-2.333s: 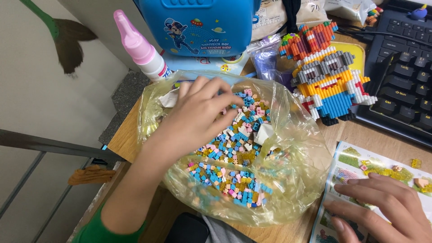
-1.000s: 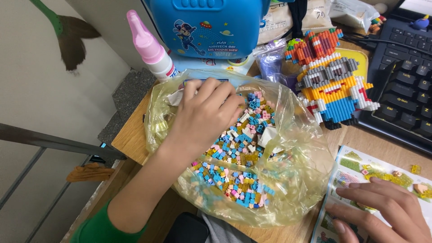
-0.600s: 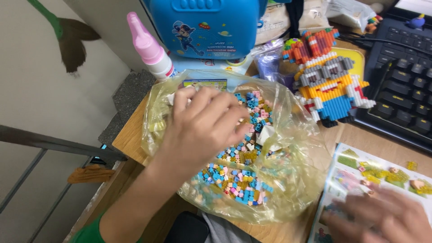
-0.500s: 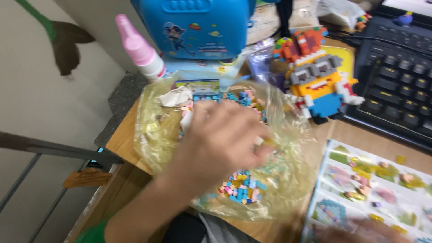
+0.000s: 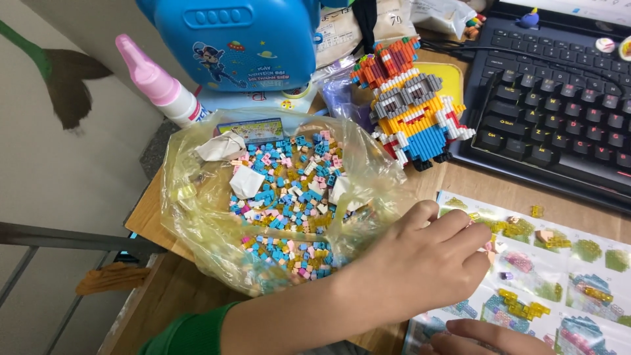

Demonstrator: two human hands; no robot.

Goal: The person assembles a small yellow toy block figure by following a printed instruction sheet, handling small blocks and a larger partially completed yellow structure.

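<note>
View from above onto a crowded wooden desk point(image 5: 499, 187). Near its left edge lies an open, crinkled, yellowish clear plastic bag point(image 5: 197, 217), spread flat like a shallow bowl. Inside it sits a loose heap of tiny building bricks point(image 5: 289, 210), mostly blue, pink, yellow and white, with a few crumpled white paper scraps among them.

The left hand point(image 5: 420, 263), on an arm with a green sleeve, reaches across from the lower left. It rests palm down, just past the bag's right rim, on the left edge of a printed instruction sheet point(image 5: 578, 263) that lies at the desk's near right corner. The fingers are loosely curled with tips together near a few small loose bricks on the sheet; whether they pinch a brick cannot be told. Only the fingers of the right hand point(image 5: 480, 336) show at the bottom edge, lying flat on the sheet, holding nothing visible.

Behind the bag stands a finished brick figure point(image 5: 414, 112), yellow with blue trousers and goggles. A black keyboard point(image 5: 559, 98) fills the far right corner. A blue plastic case point(image 5: 243, 39) and a pink-topped bottle point(image 5: 161, 82) stand at the far left.
</note>
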